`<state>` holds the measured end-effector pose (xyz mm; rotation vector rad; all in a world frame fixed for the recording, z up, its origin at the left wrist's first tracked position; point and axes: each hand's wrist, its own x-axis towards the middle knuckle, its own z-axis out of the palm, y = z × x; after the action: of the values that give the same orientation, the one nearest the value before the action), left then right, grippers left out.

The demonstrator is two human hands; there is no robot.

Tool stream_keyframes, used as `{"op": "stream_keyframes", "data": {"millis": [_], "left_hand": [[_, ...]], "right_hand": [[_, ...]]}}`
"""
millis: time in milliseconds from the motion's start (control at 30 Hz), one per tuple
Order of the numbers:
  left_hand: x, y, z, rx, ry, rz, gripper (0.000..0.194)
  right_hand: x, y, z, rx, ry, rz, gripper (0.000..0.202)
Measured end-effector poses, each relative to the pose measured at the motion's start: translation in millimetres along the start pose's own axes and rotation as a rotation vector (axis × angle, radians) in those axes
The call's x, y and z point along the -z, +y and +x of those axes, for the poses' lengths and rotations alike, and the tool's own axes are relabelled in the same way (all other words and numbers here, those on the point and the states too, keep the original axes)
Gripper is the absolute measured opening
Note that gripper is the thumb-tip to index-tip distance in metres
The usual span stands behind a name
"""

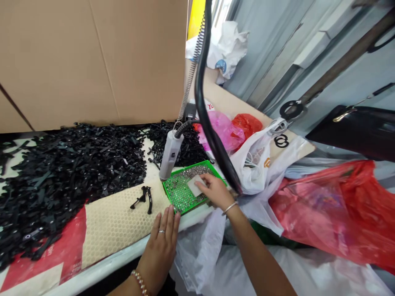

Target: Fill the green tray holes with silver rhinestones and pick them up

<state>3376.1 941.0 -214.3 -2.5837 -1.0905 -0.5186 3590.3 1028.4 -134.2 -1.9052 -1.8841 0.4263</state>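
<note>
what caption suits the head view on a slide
Right hand holding a card over a green tray, left hand near its corner.

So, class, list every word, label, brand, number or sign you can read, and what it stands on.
"Y", red, next character unclear: white wrapping behind the pink bag.
Orange mark, unreadable: open white bag.
Blue mark, unreadable: crumpled white bag.
Faint print, too small: red sheet.

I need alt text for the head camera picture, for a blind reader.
A person's right hand holds a flat pale card over a green plastic tray of small metal pieces; the left hand lies beside its corner. Heaped small black parts spread to the left.
</note>
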Motion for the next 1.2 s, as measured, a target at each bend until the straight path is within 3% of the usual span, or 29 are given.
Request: {"op": "stream_keyframes", "data": {"millis": [100, 167, 333, 400, 500, 600, 667, 833, 1033, 1200], "left_hand": [[0.9, -1.4, -0.2, -0.019, 0.01, 0.0, 0.073], [1.5, -2.4, -0.3, -0.022, 0.029, 0.008, 0.069], [1.0, -1.1, -0.2, 0.0, 0.031, 0.023, 0.063], [0.2, -0.1, -0.4, 0.0, 0.027, 0.009, 0.063], [-0.7, -0.4, -1.1, -0.001, 0.026, -0.002, 0.064], [-0.7, -1.9, -1.6, -0.001, 0.032, 0.01, 0.064], [-0.6, -2.4, -1.6, -0.002, 0.037, 0.027, 0.062], [-2.1, -0.6, -0.5, 0.005, 0.024, 0.029, 0.059], [-3.0, -0.5, -1.1, 0.017, -0.023, 0.018, 0.063], [-2.9, -1.9, -2.2, 0.011, -0.006, 0.03, 0.064]], "right_hand": [[-25.1, -12.4, 0.3, 0.112, -0.082, 0.039, 0.018], [-30.3, -10.8, 4.4, 0.115, -0.088, -0.009, 0.016], [-8.1, 7.0, 25.3, -0.031, 0.108, -0.089, 0.016], [-9.3, -0.6, 31.1, -0.018, 0.109, 0.003, 0.018], [-30.5, -26.7, 35.4, 0.024, -0.009, 0.131, 0.014], [-48.4, -41.0, 38.8, 0.007, -0.062, 0.105, 0.008], [-45.8, -33.8, 41.4, -0.019, -0.029, 0.071, 0.007], [-16.4, 0.2, 45.1, -0.108, 0.097, 0.025, 0.014], [-23.5, -27.2, 39.5, -0.019, -0.007, 0.068, 0.018], [-9.2, -30.8, 43.8, -0.081, 0.076, -0.203, 0.019]]}}
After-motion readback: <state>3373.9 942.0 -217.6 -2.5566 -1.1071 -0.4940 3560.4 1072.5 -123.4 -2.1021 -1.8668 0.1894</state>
